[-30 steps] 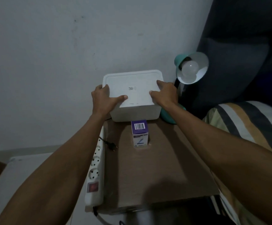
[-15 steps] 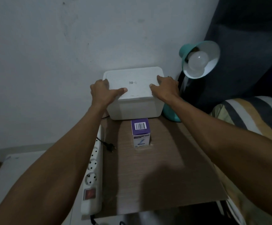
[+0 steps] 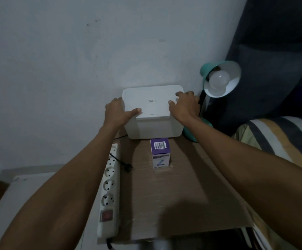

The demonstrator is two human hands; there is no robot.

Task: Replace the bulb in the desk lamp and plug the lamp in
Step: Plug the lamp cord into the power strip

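Head view: left hand (image 3: 117, 113) and right hand (image 3: 185, 105) clamped on opposite sides of white box (image 3: 153, 112), frame centre. Lamp (image 3: 220, 78) with bulb (image 3: 218, 81) upper right. Purple carton (image 3: 160, 153) on table (image 3: 182, 204); plug (image 3: 127, 166) lay beside power strip (image 3: 109, 192).

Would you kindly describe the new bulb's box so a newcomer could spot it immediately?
Start at the white container against the wall on the wooden table. Directly before it stands a small upright carton, the only purple-topped item, with a barcode on top.
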